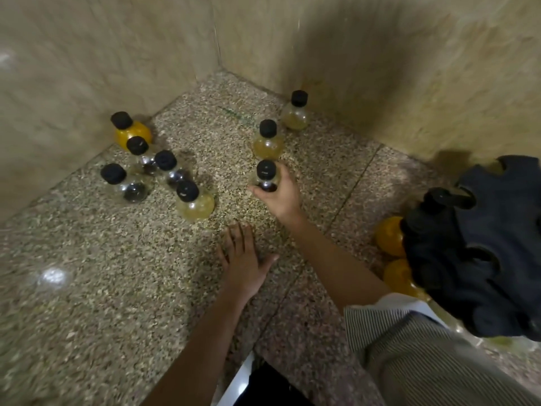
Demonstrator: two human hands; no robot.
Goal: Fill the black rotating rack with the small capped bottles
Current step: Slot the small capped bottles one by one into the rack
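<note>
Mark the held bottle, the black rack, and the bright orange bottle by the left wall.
held bottle (266, 170): head view, on its black cap.
black rack (480, 244): head view, on its top plate.
bright orange bottle (140, 132): head view, on its orange body.

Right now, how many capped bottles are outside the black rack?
8. Five in the left cluster; the corner pair; the held bottle in the right hand. Others are in the rack, some probably hidden.
</note>
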